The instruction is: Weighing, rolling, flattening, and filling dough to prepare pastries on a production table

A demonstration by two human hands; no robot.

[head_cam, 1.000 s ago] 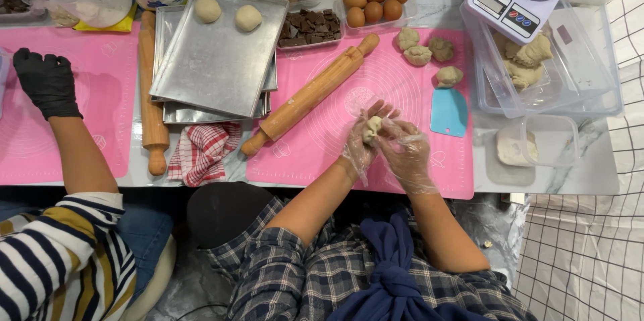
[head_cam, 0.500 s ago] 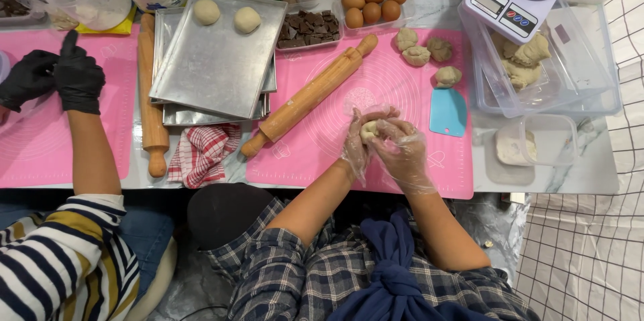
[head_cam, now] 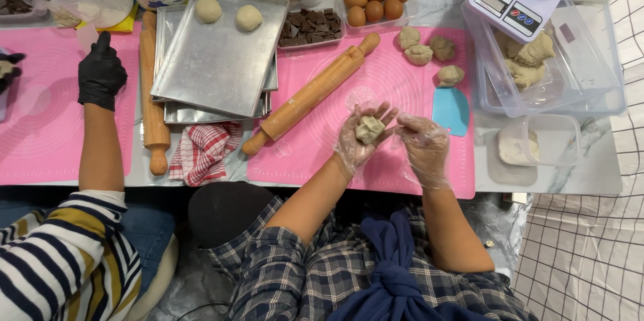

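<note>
Since half a second ago your hands have parted; your left hand [head_cam: 362, 134] now lies open, cupping the dough piece [head_cam: 368, 129] above the pink mat [head_cam: 402, 93], while your right hand [head_cam: 424, 148] hovers beside it, fingers loosely curled and empty; crinkled clear gloves blur your fingertips; the dough looks lumpy, pinched, pale beige.
</note>
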